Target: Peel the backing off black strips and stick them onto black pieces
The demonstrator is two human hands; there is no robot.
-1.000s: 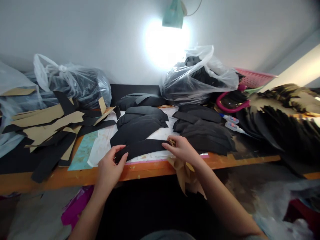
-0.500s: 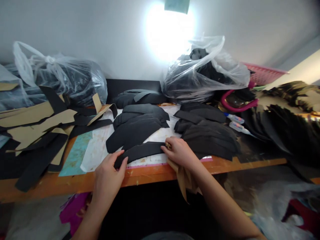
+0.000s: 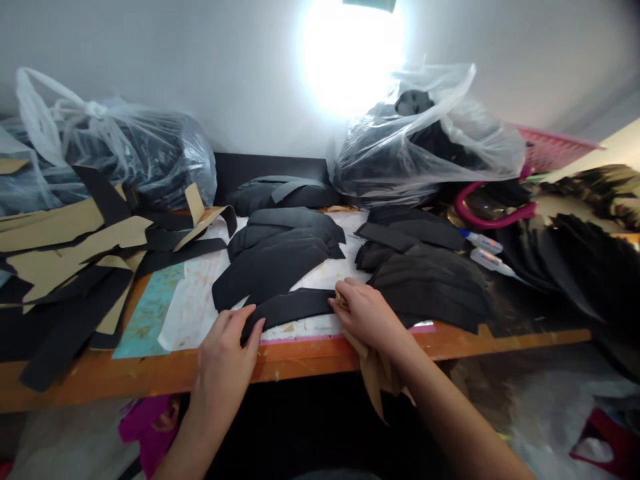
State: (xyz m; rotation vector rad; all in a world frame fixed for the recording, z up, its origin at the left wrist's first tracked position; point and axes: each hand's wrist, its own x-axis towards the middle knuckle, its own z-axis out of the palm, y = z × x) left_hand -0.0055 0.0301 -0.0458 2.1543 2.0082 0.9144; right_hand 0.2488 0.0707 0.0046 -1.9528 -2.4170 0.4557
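Observation:
My left hand grips the left end of a curved black foam strip, which lies on a white sheet near the table's front edge. My right hand pinches the strip's right end. A crumpled piece of tan backing paper hangs from that hand over the edge. Stacks of similar black pieces lie just beyond the strip, with another stack to the right.
The orange wooden table edge runs across the front. Tan-backed black scraps are heaped at left. Plastic bags of black material stand behind. Glue tubes, a magenta handle and a pink basket are at right.
The view has shifted slightly closer and the table appears lower. Both hands stay on the strip's ends, and the tan paper still hangs from my right hand.

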